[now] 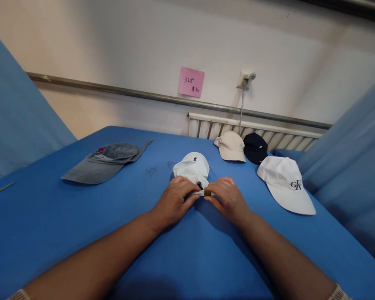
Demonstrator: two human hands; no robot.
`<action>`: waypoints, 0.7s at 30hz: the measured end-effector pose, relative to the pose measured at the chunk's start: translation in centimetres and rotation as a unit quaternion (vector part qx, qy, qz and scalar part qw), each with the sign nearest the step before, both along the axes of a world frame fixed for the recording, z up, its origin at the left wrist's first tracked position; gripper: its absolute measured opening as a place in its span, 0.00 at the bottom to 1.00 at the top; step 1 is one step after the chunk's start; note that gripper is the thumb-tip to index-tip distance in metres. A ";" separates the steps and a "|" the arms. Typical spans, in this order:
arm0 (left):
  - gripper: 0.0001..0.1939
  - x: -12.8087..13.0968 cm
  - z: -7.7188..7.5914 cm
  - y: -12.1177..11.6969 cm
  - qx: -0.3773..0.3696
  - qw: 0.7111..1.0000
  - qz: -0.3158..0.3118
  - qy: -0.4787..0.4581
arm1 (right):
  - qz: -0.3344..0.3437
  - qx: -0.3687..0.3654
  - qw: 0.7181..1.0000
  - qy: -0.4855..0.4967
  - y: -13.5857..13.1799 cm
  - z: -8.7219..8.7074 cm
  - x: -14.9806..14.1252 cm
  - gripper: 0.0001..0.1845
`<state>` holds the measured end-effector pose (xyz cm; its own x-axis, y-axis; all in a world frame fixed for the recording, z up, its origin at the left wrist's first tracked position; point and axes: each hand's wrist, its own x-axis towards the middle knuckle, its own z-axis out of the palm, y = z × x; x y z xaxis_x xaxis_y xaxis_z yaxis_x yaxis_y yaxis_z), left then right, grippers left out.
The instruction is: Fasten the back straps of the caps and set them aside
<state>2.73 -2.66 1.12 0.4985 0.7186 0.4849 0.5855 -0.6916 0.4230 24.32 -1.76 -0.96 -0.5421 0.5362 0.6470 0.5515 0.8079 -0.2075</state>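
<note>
A white baseball cap (192,166) with a small dark emblem lies in front of me, its strap end towards me. My left hand (176,198) pinches the cap's back strap from the left, fingers closed. From the right, my right hand (227,198) pinches the same strap beside a brass-coloured buckle (208,193). A small dark patch shows at the cap's opening between my hands. Parts of the strap are hidden behind my fingers.
A grey cap (109,162) lies left on the blue table (81,233), with a thin stick (0,190) near the edge. Right are a beige cap (230,146), a navy cap (255,148) and a white lettered cap (286,183). A radiator (203,126) stands behind.
</note>
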 end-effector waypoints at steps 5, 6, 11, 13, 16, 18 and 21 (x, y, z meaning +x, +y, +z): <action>0.07 0.1 0.1 -0.3 -0.013 1.000 -0.008 0.009 | 0.014 -0.026 1.000 -0.001 0.1 -0.2 -0.2 0.05; 0.09 0.0 0.2 -0.3 -0.019 1.000 -0.005 0.012 | 0.013 -0.030 0.999 0.007 0.1 -0.3 -0.1 0.05; 0.19 -0.9 0.9 0.0 -0.029 0.996 0.051 0.071 | -0.007 -0.025 0.997 0.072 0.5 -0.8 0.2 0.08; 0.13 -1.1 1.1 0.1 -0.023 0.990 0.070 0.119 | -0.007 -0.017 0.996 0.087 0.6 -0.9 0.3 0.08; 0.04 -1.0 1.3 0.3 -0.002 0.980 0.083 0.181 | -0.008 -0.009 0.996 0.094 0.6 -0.9 0.4 0.08; 0.02 -0.8 1.3 0.3 0.019 0.974 0.086 0.210 | -0.007 -0.011 0.995 0.095 0.6 -0.9 0.4 0.08; 0.01 -0.7 0.9 0.3 0.043 0.966 0.105 0.231 | -0.005 -0.019 0.994 0.103 0.4 -0.7 0.4 0.08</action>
